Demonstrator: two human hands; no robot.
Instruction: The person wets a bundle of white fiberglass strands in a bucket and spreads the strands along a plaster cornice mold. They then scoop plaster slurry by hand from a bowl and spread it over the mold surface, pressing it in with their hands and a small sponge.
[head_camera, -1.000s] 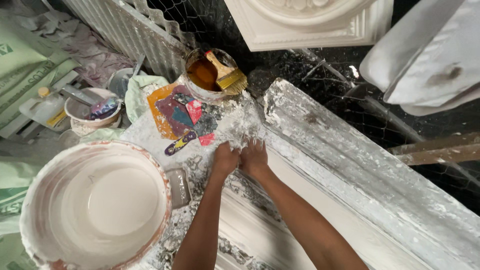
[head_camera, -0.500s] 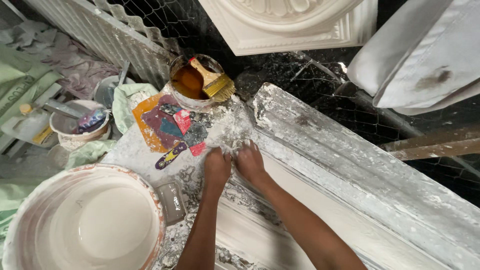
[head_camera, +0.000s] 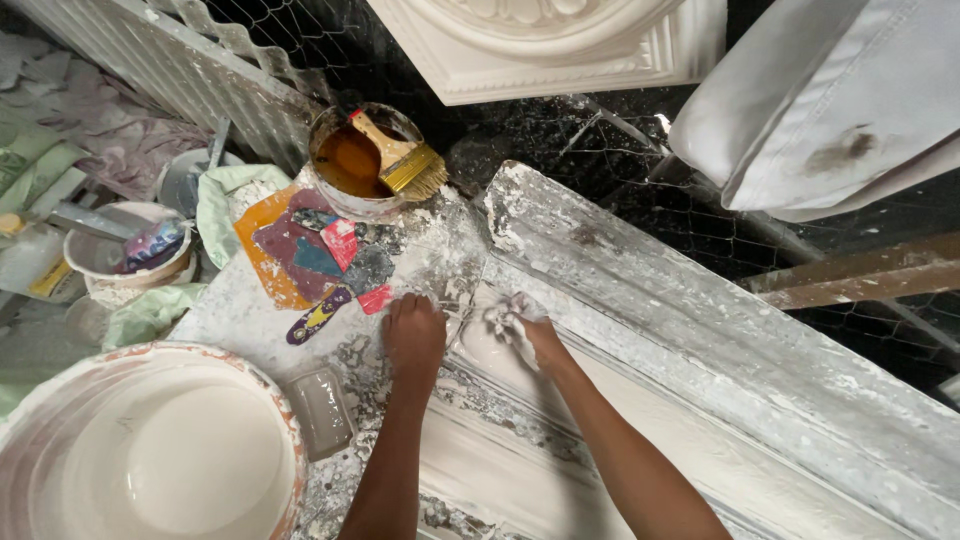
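- Plaster-spattered workbench (head_camera: 250, 310) under everything, black floor and chicken wire beyond, seen from above.
- Far left: small white bowl (head_camera: 120, 262) with a stirring tool in it, crumpled pale green cloths around it.
- Bottom left: big white basin (head_camera: 150, 450), orange-flecked rim, filled with smooth white plaster.
- Just right of the basin: small clear plastic cup (head_camera: 322, 410) lying on the bench.
- Above that: orange card with maroon, teal and red scraps (head_camera: 300, 250), purple-handled scraper (head_camera: 318, 315) beside it.
- Top centre-left: round tin of amber liquid (head_camera: 350, 160), wide yellow-bristled brush (head_camera: 400, 160) resting across its rim.
- Centre: left hand (head_camera: 413, 335) palm down, fingers curled in and pressed to the bench at the end of the long white moulding (head_camera: 700, 340), gripping nothing visible.
- Just right: right hand (head_camera: 525, 330) coated in wet plaster, fingers closed around a white lump of plaster (head_camera: 503, 318), pressed into the moulding's hollow.
- Moulding running diagonally from centre to bottom right, ridged and crusted white.
- Top centre: square ornamental plaster casting (head_camera: 560, 50).
- Top right: white stained fabric (head_camera: 830, 110); wooden batten (head_camera: 860, 280) below it.
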